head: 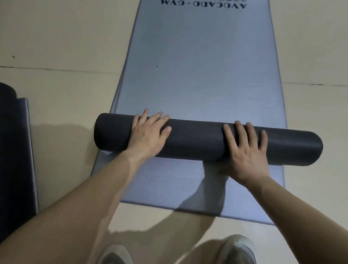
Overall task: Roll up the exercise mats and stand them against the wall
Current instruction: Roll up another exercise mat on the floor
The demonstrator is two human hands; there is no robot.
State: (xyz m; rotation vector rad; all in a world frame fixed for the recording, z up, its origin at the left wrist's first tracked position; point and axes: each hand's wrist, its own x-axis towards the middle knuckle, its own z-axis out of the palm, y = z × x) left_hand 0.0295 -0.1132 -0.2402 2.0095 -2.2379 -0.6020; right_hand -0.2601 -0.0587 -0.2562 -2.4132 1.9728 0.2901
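Note:
A blue-grey exercise mat (201, 58) lies flat on the floor and runs away from me, with "AVOCADO - GYM" printed upside down at its far end. Across it lies a dark grey rolled mat (196, 141), wider than the flat mat at both ends. Flat blue mat also shows on my side of the roll. My left hand (148, 134) presses palm-down on the roll's left part, fingers spread over its top. My right hand (246, 149) presses the same way on its right part. Neither hand wraps around the roll.
Another dark mat (9, 149), partly rolled, with a blue-grey edge, lies at the left border. The floor (59, 35) is beige with a seam running across. My two grey shoes (237, 256) stand just behind the mat's near edge.

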